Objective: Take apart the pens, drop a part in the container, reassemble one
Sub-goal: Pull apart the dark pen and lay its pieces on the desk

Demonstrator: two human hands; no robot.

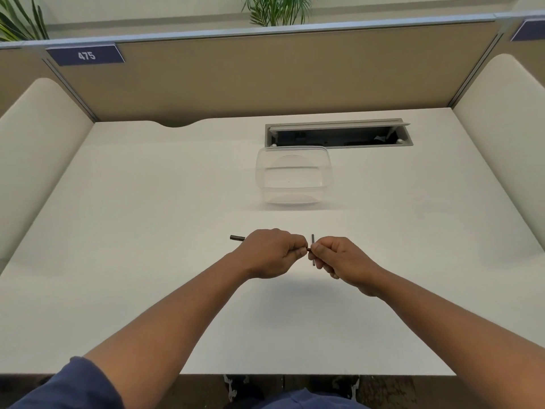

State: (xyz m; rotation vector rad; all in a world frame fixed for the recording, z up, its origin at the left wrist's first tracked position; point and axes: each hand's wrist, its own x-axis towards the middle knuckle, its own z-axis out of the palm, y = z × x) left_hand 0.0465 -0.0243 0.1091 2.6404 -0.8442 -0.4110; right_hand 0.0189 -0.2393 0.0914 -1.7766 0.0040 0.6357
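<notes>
My left hand (272,252) is closed around a dark pen barrel (237,238), whose end sticks out to the left of the fist. My right hand (339,256) pinches the barrel's other end between thumb and fingers, touching my left fingertips. A second thin dark pen part (313,242) stands roughly upright in the right hand's fingers, crossing the first. Both hands hover just above the white desk, in front of a clear plastic container (293,175) that stands open and looks empty.
A white desk (147,261) with beige cubicle walls on three sides. An open grey cable tray (339,134) is set into the desk right behind the container. Rounded cream side panels flank the desk left and right.
</notes>
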